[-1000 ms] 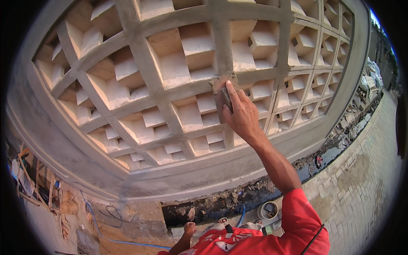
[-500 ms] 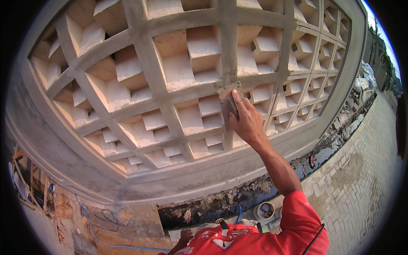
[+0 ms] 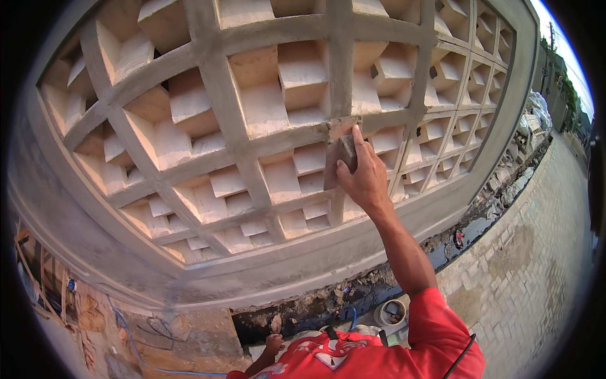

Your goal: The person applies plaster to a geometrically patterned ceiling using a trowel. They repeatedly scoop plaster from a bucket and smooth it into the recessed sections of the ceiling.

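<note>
My right hand (image 3: 366, 170) is closed round the handle of a plastering trowel (image 3: 332, 165), with the index finger stretched along it. The flat, mortar-smeared blade lies upright against the grey grid of a breeze-block wall (image 3: 252, 146), where a vertical rib meets a horizontal one. Pale, stepped blocks sit recessed in the wall's openings. Low in front of my body is my left hand (image 3: 274, 344), small in view, its fingers curled. Whatever it may hold is hidden. A brown lump (image 3: 276, 324) shows just beyond that hand; I cannot tell whether they touch.
A dark, wet ditch (image 3: 297, 316) runs along the wall's foot. Beside it stands a white bucket (image 3: 390, 312) with something inside. Paving (image 3: 505, 303) stretches off to the right, rubble (image 3: 514, 155) lines the ditch, and a blue hose (image 3: 136, 347) lies at lower left.
The trowel has slid slightly within the same junction and its blade now shows more fully. My left hand has risen a little, and the whole view has shifted slightly.
</note>
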Demonstrator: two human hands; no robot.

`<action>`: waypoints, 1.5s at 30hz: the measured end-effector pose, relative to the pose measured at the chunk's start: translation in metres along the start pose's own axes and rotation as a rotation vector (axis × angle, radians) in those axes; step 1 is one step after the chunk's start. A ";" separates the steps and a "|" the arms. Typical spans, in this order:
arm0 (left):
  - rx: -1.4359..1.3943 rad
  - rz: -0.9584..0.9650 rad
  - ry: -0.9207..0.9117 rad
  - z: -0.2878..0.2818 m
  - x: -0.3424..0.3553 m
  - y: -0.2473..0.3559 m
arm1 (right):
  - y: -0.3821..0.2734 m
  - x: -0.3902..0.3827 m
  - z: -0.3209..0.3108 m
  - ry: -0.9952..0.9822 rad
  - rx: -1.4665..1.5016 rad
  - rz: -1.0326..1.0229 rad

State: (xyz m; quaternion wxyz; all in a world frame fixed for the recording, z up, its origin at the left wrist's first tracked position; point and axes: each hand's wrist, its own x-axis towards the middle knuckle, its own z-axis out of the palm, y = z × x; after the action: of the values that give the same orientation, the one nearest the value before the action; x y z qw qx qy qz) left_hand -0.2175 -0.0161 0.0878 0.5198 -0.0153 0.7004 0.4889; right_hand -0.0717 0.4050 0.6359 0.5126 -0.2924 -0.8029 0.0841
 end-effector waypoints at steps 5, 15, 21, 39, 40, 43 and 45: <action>0.198 0.105 -0.114 -0.020 0.017 -0.006 | -0.011 0.018 0.029 0.009 -0.068 0.023; 0.375 0.184 -0.112 -0.018 0.016 0.006 | -0.015 0.020 0.020 0.065 0.032 0.075; 0.417 0.196 -0.123 -0.026 0.015 0.012 | -0.011 -0.003 0.020 -0.065 0.046 -0.005; 0.476 0.983 -0.373 -0.038 0.057 -0.005 | 0.001 0.013 0.023 -0.059 -0.144 -0.040; 0.496 0.945 -0.371 -0.038 0.057 -0.004 | 0.005 0.004 0.022 -0.112 -0.159 -0.060; 0.530 0.743 -0.303 -0.032 0.055 -0.003 | 0.006 -0.002 0.008 -0.153 -0.140 -0.058; 0.534 0.750 -0.299 -0.031 0.054 -0.002 | 0.001 0.008 0.000 -0.101 -0.118 -0.053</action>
State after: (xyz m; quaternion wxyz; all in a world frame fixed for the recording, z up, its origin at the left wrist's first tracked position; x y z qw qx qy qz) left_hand -0.2632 -0.0128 0.0459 0.3885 0.4425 0.6763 0.4426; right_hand -0.0738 0.4104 0.6409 0.4553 -0.2960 -0.8389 0.0374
